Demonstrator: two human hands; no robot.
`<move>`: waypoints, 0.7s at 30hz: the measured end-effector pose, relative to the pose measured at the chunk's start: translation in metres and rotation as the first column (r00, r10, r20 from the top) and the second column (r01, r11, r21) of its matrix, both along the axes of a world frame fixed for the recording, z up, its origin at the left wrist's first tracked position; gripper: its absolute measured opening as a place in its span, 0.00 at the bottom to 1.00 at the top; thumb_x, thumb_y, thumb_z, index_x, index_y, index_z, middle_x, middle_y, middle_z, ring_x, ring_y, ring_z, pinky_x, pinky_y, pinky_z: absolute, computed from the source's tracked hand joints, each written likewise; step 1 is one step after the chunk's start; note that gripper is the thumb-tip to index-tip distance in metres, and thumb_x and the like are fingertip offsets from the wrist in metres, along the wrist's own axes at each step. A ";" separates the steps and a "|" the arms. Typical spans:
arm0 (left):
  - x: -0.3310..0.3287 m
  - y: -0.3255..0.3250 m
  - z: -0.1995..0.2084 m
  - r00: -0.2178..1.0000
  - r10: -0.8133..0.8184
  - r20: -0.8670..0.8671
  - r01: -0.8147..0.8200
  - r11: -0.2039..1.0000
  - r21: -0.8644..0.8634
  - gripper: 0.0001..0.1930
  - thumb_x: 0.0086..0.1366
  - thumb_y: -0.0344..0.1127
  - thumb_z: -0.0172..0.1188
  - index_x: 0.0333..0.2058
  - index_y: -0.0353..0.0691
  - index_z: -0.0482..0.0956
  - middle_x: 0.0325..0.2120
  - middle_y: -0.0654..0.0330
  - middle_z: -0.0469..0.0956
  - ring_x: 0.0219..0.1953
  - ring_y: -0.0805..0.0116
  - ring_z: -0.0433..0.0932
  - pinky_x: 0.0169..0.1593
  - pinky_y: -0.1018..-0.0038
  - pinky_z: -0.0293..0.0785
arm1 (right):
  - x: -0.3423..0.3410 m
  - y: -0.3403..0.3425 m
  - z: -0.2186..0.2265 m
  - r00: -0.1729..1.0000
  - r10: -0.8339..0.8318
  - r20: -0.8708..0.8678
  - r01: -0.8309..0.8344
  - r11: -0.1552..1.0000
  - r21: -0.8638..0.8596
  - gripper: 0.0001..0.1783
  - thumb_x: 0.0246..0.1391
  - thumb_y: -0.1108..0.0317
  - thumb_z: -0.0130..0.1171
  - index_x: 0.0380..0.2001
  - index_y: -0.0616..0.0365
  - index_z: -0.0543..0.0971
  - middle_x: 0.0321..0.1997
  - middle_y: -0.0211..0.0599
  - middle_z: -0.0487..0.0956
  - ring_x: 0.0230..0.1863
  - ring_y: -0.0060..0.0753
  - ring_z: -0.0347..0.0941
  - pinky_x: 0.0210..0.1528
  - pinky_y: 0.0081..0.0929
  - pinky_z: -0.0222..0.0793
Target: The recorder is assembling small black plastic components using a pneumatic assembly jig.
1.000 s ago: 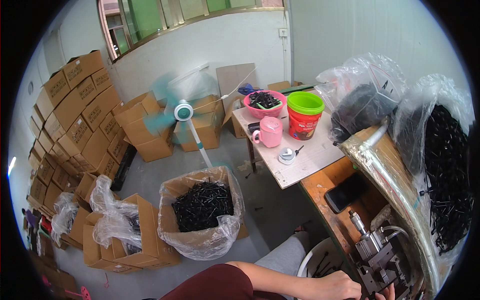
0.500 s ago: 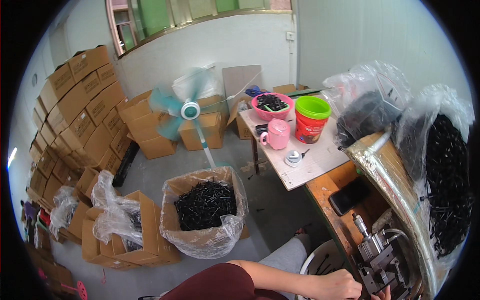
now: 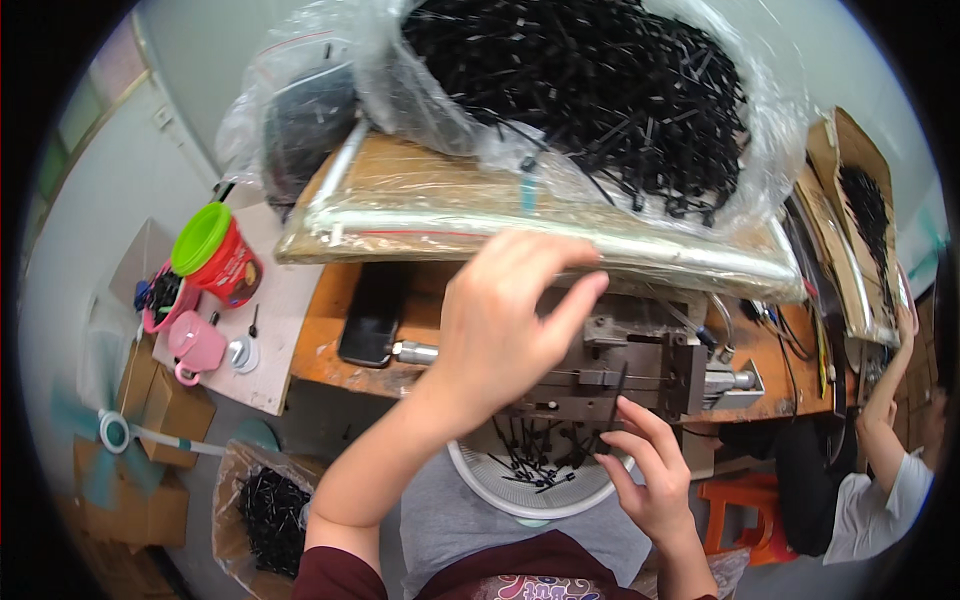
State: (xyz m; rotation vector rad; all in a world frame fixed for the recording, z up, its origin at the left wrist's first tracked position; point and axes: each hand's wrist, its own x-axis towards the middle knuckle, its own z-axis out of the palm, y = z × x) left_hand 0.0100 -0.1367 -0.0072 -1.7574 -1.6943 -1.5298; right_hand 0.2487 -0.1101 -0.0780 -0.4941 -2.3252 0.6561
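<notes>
Head view — with right hand point(image 3: 655, 475), narrow grip, pinches thin black piece point(image 3: 617, 395) at near edge of metal fixture point(image 3: 688, 370), on wooden counter point(image 3: 775, 375), beside white basket point(image 3: 478, 490) of similar pieces point(image 3: 520, 458). With left hand point(image 3: 505, 315), grip parted, hovers near fixture — beyond, plastic bag point(image 3: 775, 110) of black pieces point(image 3: 590, 90).

Your head camera looks from above your lap point(image 3: 425, 550), facing down and forward across the desk point(image 3: 765, 385). Its wide fisheye view bends straight edges toward the round dark rim. Your left hand point(image 3: 510, 325) and right hand point(image 3: 655, 470) are near to it, while the white wall point(image 3: 95, 200) stands farther away.
</notes>
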 end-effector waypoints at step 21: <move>-0.016 0.161 0.000 0.947 -0.101 -0.306 -0.050 0.892 -0.450 0.13 0.56 0.33 0.67 0.39 0.33 0.81 0.33 0.50 0.83 0.41 0.54 0.82 0.46 0.62 0.77 | -0.020 0.017 0.000 0.954 -0.009 0.298 -0.058 0.974 0.217 0.14 0.43 0.79 0.59 0.37 0.65 0.77 0.61 0.55 0.76 0.25 0.31 0.73 0.37 0.24 0.70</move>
